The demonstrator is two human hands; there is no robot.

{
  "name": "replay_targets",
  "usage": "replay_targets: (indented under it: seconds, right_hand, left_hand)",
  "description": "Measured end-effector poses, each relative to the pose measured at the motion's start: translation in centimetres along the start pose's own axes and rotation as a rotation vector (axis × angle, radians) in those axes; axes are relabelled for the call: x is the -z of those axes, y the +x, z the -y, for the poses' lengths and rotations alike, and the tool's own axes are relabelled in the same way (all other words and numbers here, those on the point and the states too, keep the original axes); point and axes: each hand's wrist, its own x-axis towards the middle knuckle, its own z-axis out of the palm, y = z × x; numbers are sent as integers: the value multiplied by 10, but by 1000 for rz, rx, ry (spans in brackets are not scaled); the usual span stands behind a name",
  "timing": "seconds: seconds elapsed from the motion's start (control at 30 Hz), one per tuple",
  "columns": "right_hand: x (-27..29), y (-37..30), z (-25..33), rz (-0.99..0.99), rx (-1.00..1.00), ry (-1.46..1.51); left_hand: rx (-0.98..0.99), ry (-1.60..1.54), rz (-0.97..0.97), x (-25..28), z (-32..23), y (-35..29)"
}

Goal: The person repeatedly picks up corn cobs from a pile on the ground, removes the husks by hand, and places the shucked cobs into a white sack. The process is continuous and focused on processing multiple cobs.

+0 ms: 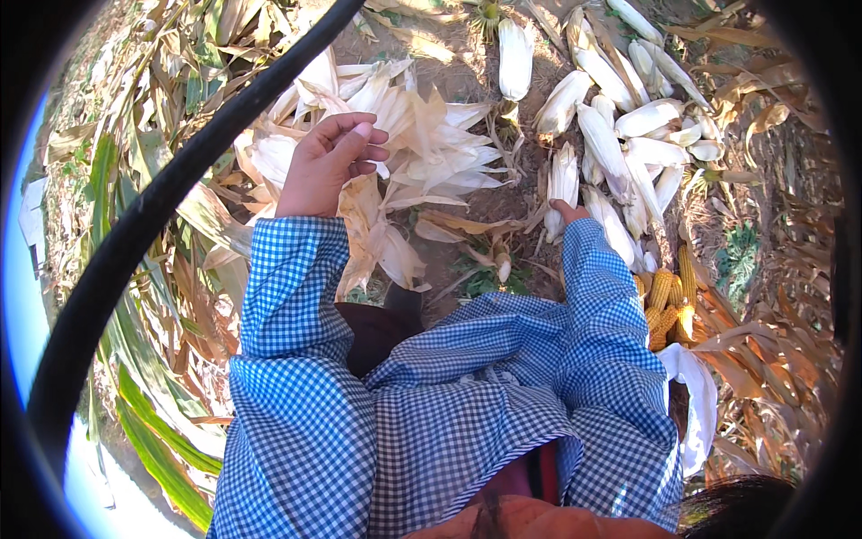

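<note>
My left hand is raised over a heap of pale loose husks, its fingers curled in toward the thumb. A small white tip shows by the lower fingers; whether it is held or is husk behind them, I cannot make out. On the right, my right hand closes on the near end of a corn ear in its husk. Only part of that hand shows past the checked sleeve. Right beside it lies a pile of unhusked corn ears.
Bare yellow corn cobs are gathered to the right of my right forearm, next to a white cloth or bag. Another husked-over ear lies at the far middle. Dry stalks and leaves cover the left side. A dark curved strap or bar crosses the upper left.
</note>
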Motion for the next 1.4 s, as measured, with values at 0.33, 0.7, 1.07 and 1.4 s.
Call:
replay_targets:
  seconds: [0.33, 0.7, 1.07, 1.4]
  right_hand:
    - [9, -155, 41, 214, 439, 1138]
    - [-7, -302, 26, 222, 1014, 578]
    - [4, -299, 57, -326, 1084, 800]
    - [-3, -282, 66, -550, 981, 828]
  left_hand:
    - [-75, 155, 355, -37, 9, -31]
    - [-66, -571, 633, -85, 22, -91]
    - [34, -347, 568, -134, 57, -120]
    - [-359, 93, 546, -134, 60, -116]
